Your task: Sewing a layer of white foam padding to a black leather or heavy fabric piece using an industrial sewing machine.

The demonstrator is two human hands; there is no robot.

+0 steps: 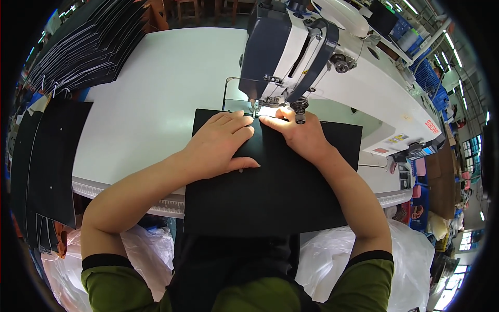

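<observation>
A large black rectangular panel (291,192) lies flat on the white sewing table, its near edge hanging over the table's front. Its far edge sits under the needle area of a white and dark-blue industrial sewing machine (270,47). My left hand (223,140) rests palm down on the panel, fingers stretched toward the presser foot (256,107) and thumb spread out. On the other side of the needle, my right hand (301,132) presses the panel's far edge, with its index finger pointing at the foot. Part of its other fingers is hidden beside the machine head.
At the far left a tall stack of black panels (93,41) leans over the white table (150,88). More black pieces (54,156) hang at the left edge. A small control panel (421,151) sits on the machine's right. Clear plastic bags (332,255) lie below the table.
</observation>
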